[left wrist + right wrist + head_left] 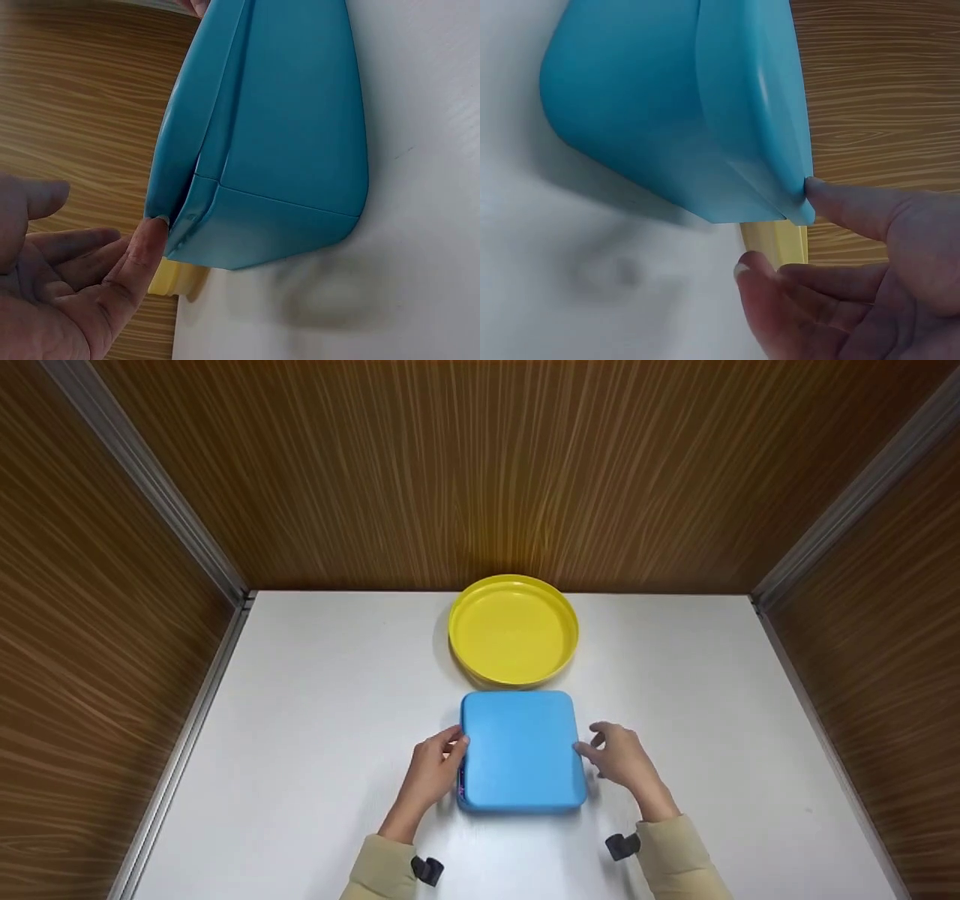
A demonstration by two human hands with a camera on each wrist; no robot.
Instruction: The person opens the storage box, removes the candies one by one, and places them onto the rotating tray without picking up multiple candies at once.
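A blue box (300,120) with rounded corners stands in front of me, its flat blue lid (521,750) on top. Along the left side the lid sits slightly raised, with a narrow gap under its edge. My left hand (431,769) is at that side; in the left wrist view one fingertip (154,229) touches the lid's lower edge while the thumb stays apart from it. On the opposite side, the thumb of my right hand (624,756) touches the lid's edge, and its other fingers are off the box, loosely bent.
Just behind the box is a round yellow tray (514,634) with a raised rim. Both rest on a white table (337,675). Brown wood-grain panels (480,472) enclose the table at the back and both sides, with grey metal strips (150,450) in the corners.
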